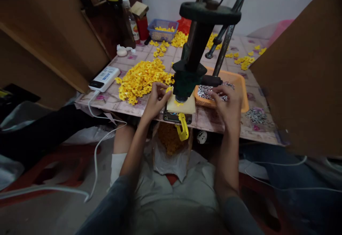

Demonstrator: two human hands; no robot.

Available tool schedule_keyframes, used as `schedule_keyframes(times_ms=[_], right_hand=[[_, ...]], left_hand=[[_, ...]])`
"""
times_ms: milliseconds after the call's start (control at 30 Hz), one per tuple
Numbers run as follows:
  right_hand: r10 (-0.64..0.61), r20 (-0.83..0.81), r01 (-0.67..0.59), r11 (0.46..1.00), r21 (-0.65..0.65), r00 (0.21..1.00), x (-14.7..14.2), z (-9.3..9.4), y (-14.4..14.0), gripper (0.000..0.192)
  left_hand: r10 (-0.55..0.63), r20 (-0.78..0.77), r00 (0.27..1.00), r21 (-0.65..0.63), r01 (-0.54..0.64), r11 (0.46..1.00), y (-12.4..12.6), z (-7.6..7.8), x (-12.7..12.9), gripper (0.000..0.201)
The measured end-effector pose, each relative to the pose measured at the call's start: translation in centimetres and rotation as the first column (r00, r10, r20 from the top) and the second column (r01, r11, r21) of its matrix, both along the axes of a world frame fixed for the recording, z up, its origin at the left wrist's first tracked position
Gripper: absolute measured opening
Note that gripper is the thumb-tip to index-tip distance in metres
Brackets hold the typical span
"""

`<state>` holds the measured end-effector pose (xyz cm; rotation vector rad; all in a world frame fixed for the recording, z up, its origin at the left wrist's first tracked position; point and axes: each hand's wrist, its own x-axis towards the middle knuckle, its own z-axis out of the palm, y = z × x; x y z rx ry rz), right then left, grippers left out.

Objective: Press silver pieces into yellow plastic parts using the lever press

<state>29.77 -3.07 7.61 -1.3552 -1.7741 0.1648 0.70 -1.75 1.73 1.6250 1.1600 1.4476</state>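
Note:
My left hand pinches a small yellow plastic piece between thumb and fingers, just left of the press head. The dark green hand press stands in the middle of the table, its round tip low over a cream-coloured pad with yellow on it. A yellow strap-like part hangs at the front of the press base. My right hand is over the orange basket of small shiny metal parts. Its fingers are drawn together; whatever is between them is too small to make out.
A heap of yellow pieces lies left of the press. A blue basket with more stands behind. Loose metal bits lie at right. A white power strip trails its cable off the left edge. Cardboard panels flank the table.

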Motion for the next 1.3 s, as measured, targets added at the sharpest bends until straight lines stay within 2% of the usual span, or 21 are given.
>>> schedule_keyframes(times_ms=[133, 267, 400, 500, 633, 700, 833, 1000, 1067, 1100, 1167, 1200, 1233, 1267, 1300], right_hand=[[0.16, 0.141, -0.169, 0.984, 0.055, 0.977, -2.4, -0.1, -1.0, 0.022], [0.278, 0.245, -0.291, 0.956, 0.02, 0.929, -4.7, -0.7, -1.6, 0.025], [0.387, 0.253, -0.395, 0.918, -0.019, 0.887, -5.0, -0.8, -2.0, 0.023], [0.45, 0.222, -0.456, 0.889, -0.025, 0.865, -4.6, -0.3, -2.3, 0.021], [0.43, 0.201, -0.449, 0.891, 0.059, 0.88, -5.0, -0.3, -2.8, 0.022], [0.396, 0.25, -0.432, 0.895, 0.111, 0.884, -5.5, -0.7, -2.9, 0.022], [0.338, 0.398, -0.428, 0.889, 0.16, 0.853, -6.4, -1.2, -2.8, 0.024], [0.405, 0.409, -0.471, 0.879, 0.071, 0.818, -6.5, -1.0, -4.1, 0.03], [0.352, 0.385, -0.432, 0.891, 0.142, 0.853, -5.7, -0.8, -4.7, 0.033], [0.279, 0.328, -0.36, 0.906, 0.222, 0.903, -5.0, -0.5, -4.4, 0.037], [0.087, 0.096, -0.117, 0.921, 0.373, 0.992, -3.4, 1.3, -1.9, 0.053], [0.009, -0.046, 0.01, 0.917, 0.398, 0.999, -2.8, 2.9, 0.3, 0.063], [-0.029, -0.144, 0.083, 0.92, 0.383, 0.989, -2.5, 4.7, 3.0, 0.075], [-0.026, -0.192, 0.09, 0.938, 0.334, 0.981, -2.4, 6.8, 5.8, 0.086], [0.027, -0.17, 0.022, 0.961, 0.276, 0.985, -2.5, 8.8, 8.5, 0.105]], left_hand=[[-0.034, -0.082, 0.996, -0.018, 0.033, 0.999, 0.0, 0.0, 0.0, 0.043], [-0.114, -0.147, 0.983, 0.018, 0.118, 0.993, 0.0, 0.6, -0.3, 0.038], [-0.191, -0.18, 0.965, 0.056, 0.204, 0.977, 0.0, 1.0, -0.6, 0.038], [-0.259, -0.154, 0.953, 0.004, 0.263, 0.965, -0.1, 0.7, -0.8, 0.043], [-0.321, -0.058, 0.945, -0.116, 0.313, 0.942, -0.2, 0.1, -1.2, 0.055], [-0.354, -0.046, 0.934, -0.154, 0.344, 0.926, -0.3, 0.1, -1.4, 0.056], [-0.414, -0.055, 0.909, -0.148, 0.403, 0.903, -0.3, 0.5, -1.7, 0.053], [-0.404, -0.051, 0.913, -0.127, 0.396, 0.91, -0.2, 0.5, -1.5, 0.049], [-0.386, -0.037, 0.922, -0.129, 0.379, 0.917, -0.3, 0.4, -1.1, 0.05], [-0.377, -0.027, 0.926, -0.129, 0.371, 0.92, -0.4, 0.4, -0.9, 0.051], [-0.363, -0.006, 0.932, -0.122, 0.36, 0.925, -0.3, 0.5, -0.5, 0.053], [-0.356, -0.003, 0.935, -0.116, 0.353, 0.928, -0.3, 0.5, -0.4, 0.053], [-0.346, -0.004, 0.938, -0.107, 0.344, 0.933, -0.2, 0.6, -0.3, 0.053], [-0.334, -0.007, 0.943, -0.097, 0.332, 0.938, -0.2, 0.6, -0.2, 0.052], [-0.322, -0.012, 0.947, -0.09, 0.32, 0.943, -0.2, 0.6, -0.2, 0.051]])
